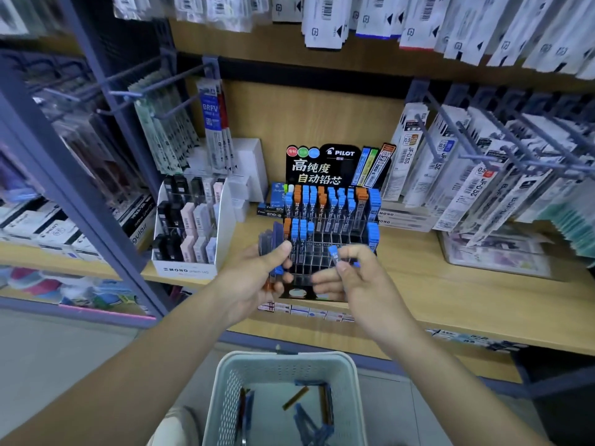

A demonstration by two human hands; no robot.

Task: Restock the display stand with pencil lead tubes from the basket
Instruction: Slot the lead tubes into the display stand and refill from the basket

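The black Pilot display stand (325,165) sits on the wooden shelf, its back rows filled with blue- and orange-capped lead tubes (328,204) and its front slots mostly bare. My left hand (254,278) grips a bundle of several lead tubes (270,243) just left of the stand. In front of the stand's lower rows, my right hand (351,275) pinches one blue-capped tube (335,254) between thumb and fingers. Below, the pale basket (286,365) holds several loose tubes (309,420).
A white Mono eraser display (190,230) stands left of the stand. Refill packs hang on hooks (476,149) at the right and upper left. The wooden shelf (450,297) runs across; small boxes line its front edge below the stand.
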